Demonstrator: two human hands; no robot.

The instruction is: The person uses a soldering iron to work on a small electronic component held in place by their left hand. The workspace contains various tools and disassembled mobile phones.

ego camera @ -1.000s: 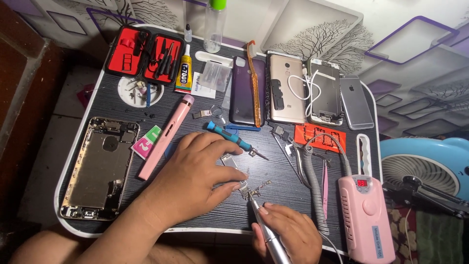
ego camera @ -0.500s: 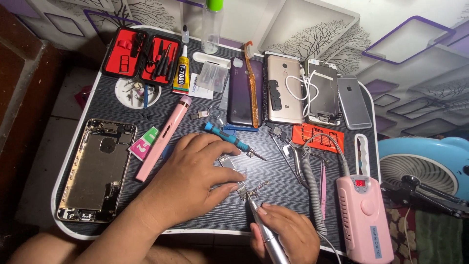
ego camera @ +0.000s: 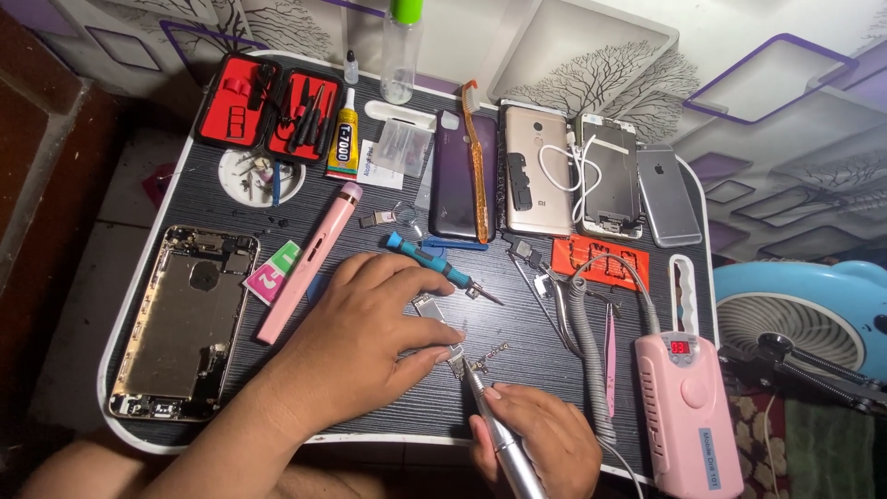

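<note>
- The left hand (ego camera: pixel 365 337) lies palm-down on the dark tray table (ego camera: pixel 517 365), its fingertips (ego camera: pixel 448 334) pressing a small silver metal part (ego camera: pixel 434 314) flat against the surface; the fingers are spread rather than curled around it.
- The right hand (ego camera: pixel 540 444) is closed around a silver rotary pen tool (ego camera: pixel 494 420), held like a pencil, its tip meeting the near end of the metal part just below the left fingertips.
- Just beyond the left fingers lies a blue screwdriver (ego camera: pixel 434 265), angled across and close to the part without touching the hand.
- To the left of the left hand, a pink pen-shaped tool (ego camera: pixel 309 263) lies on a slant, and farther left sits an opened phone chassis (ego camera: pixel 185 323).
- To the right of the pen tool's tip, a grey coiled cord (ego camera: pixel 587 346) runs down toward the right hand, with pink tweezers (ego camera: pixel 610 356) beside it and a pink control box (ego camera: pixel 688 411) with a red display farther right.
- Farther away from the hands, phones (ego camera: pixel 531 171) lie in a row, along with an orange toothbrush (ego camera: pixel 476 157), a tube of glue (ego camera: pixel 344 139) and a red-lined tool case (ego camera: pixel 273 106).
- The left wrist and forearm cover the near table edge; the part's middle is hidden beneath the fingers.
</note>
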